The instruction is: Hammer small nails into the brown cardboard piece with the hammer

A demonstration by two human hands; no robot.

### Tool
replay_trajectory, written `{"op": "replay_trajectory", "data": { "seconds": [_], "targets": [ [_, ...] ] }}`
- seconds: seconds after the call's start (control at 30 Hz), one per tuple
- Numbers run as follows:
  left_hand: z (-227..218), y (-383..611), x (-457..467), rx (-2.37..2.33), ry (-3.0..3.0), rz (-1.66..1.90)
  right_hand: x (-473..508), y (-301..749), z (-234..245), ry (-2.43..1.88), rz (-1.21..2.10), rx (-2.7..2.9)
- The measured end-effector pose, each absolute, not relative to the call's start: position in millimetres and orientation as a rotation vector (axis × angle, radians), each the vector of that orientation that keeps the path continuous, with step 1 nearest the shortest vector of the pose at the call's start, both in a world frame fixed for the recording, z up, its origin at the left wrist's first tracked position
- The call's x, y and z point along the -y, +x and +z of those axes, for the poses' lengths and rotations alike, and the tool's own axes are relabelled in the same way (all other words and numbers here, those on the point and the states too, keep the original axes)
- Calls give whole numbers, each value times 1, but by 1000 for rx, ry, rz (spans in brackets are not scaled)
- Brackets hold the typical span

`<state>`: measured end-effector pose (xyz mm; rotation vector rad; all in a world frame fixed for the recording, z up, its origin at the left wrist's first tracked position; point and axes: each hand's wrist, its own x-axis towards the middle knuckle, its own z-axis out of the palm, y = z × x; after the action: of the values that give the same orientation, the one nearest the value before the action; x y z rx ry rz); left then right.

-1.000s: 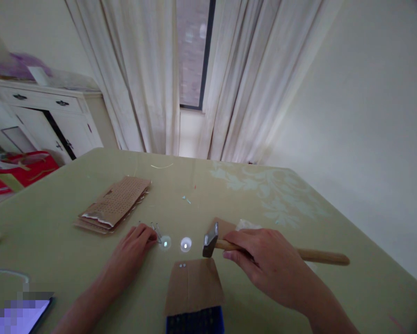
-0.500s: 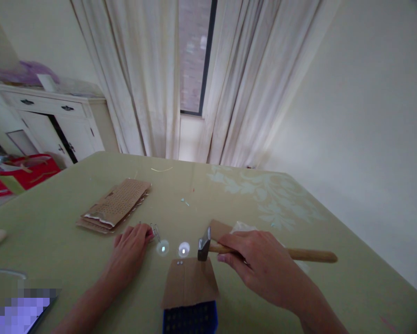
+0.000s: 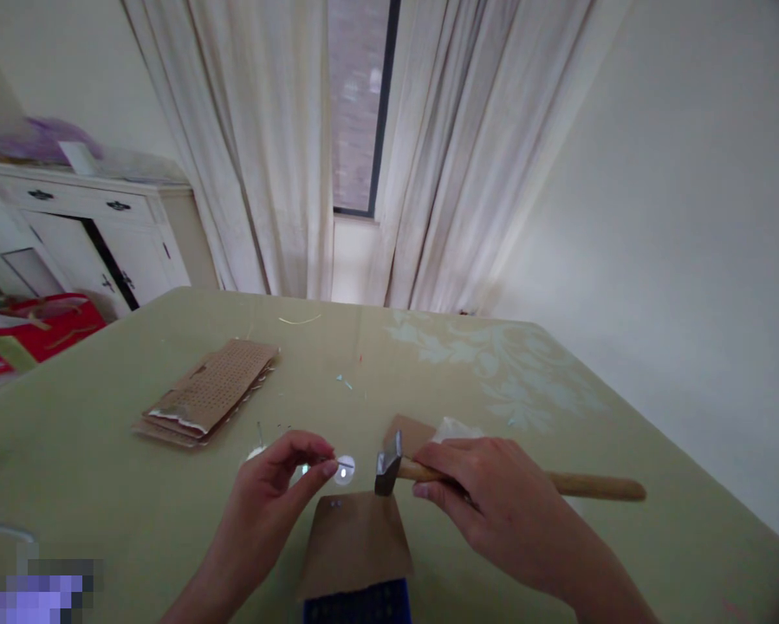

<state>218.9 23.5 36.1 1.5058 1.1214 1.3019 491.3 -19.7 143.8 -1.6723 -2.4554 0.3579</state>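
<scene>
My left hand [image 3: 275, 490] is closed in a pinch on a thin nail [image 3: 346, 465], whose end points right. It is above the table, just behind the near cardboard piece [image 3: 356, 542]. That cardboard rests on a dark blue block [image 3: 360, 605], and two small shiny nail heads [image 3: 335, 503] show near its far left corner. My right hand [image 3: 493, 485] is wrapped around the wooden handle of a hammer [image 3: 389, 464], close to the metal head. The head hovers at or near the cardboard's far right corner; whether they touch I cannot tell.
A stack of folded cardboard [image 3: 213, 390] lies at the left. Behind my right hand are another brown cardboard piece [image 3: 407, 429] and crumpled clear plastic [image 3: 457, 428]. Small scraps [image 3: 344, 381] dot the table [image 3: 441, 381]. A pixelated screen [image 3: 38, 598] is at the lower left.
My left hand has come up from the nails on the table and moved right, now with one nail pinched in it. My right hand and the hammer have barely shifted.
</scene>
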Motion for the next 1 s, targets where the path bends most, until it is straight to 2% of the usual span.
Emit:
{"op": "replay_trajectory", "data": {
  "seconds": [0.17,0.53,1.0],
  "targets": [
    [21,215,-21,-1092,1477,1280,16,488,140,-1651,404,2494],
    [22,217,-12,-1114,1663,1117,14,484,140,-1713,466,2539],
    [22,218,-12,-1040,1731,1138,15,484,138,-1739,427,2546]
  ]
}}
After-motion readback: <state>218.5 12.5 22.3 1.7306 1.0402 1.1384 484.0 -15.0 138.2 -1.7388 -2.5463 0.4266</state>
